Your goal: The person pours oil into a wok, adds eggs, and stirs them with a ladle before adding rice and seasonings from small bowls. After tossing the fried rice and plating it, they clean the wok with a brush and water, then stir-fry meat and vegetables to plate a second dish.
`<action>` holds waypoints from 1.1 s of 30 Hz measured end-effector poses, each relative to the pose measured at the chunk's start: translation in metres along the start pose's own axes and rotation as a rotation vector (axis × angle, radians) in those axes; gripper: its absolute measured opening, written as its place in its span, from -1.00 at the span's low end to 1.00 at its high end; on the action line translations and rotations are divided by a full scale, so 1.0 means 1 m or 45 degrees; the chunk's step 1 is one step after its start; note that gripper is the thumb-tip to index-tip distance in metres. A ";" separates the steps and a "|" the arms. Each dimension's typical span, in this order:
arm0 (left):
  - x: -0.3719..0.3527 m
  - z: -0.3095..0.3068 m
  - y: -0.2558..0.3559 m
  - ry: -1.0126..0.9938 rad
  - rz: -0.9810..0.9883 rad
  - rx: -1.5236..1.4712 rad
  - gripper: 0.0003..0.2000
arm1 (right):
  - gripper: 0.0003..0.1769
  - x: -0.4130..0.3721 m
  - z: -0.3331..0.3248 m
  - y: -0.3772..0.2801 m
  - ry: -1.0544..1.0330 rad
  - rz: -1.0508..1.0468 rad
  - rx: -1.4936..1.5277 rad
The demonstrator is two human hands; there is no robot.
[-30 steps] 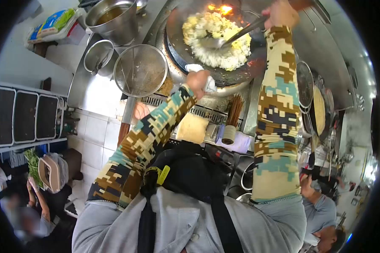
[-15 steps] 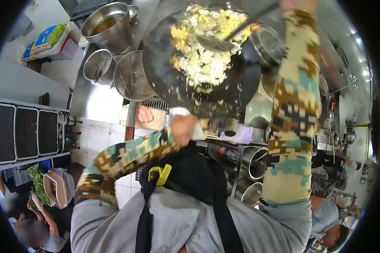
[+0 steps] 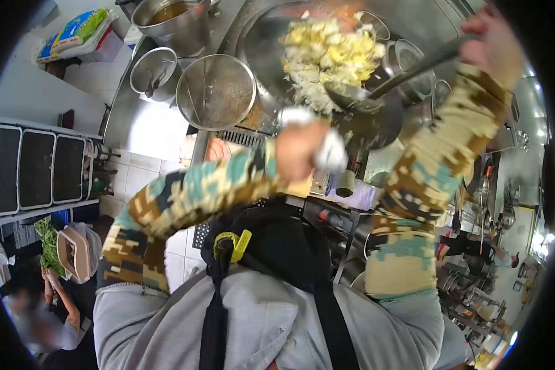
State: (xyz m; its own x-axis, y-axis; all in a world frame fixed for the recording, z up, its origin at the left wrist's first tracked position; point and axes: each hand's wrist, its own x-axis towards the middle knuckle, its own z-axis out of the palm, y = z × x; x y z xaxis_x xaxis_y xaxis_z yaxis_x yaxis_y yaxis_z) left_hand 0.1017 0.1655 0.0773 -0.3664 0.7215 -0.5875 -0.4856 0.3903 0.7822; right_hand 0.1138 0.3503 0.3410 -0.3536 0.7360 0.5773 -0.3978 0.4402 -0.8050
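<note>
Rice with yellow egg [image 3: 336,52] lies in and rises above a large dark wok [image 3: 382,126] at the top centre. My left hand [image 3: 299,151] is closed around a white cloth [image 3: 332,153] at the wok's near edge; motion blurs it, and the wok handle is hidden. At the upper right, my right hand [image 3: 490,40] grips the handle of a metal ladle [image 3: 413,69]. The ladle's bowl reaches down into the wok beside the rice.
A round strainer [image 3: 216,92], a small metal bowl [image 3: 154,73] and a pot of brown liquid [image 3: 172,31] stand left of the wok. Metal pots [image 3: 413,61] are on its right. Another person [image 3: 43,317] handles green vegetables [image 3: 48,246] at the lower left.
My left hand has moved up and right with the cloth, and the wok has shifted right. My right hand has moved right and down with the ladle. The rice is more bunched together.
</note>
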 end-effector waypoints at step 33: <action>0.133 -0.006 0.008 -0.011 -0.174 -0.631 -0.83 | -0.83 0.042 0.045 0.183 -0.084 -0.069 0.164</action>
State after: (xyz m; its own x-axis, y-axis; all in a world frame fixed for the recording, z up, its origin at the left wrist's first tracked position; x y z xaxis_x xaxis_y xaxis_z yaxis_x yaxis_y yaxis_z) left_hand 0.0442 0.2614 0.0045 -0.2677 0.6885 -0.6740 -0.8472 0.1649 0.5050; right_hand -0.0123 0.4383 0.2241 -0.3819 0.6755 0.6307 -0.5217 0.4057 -0.7505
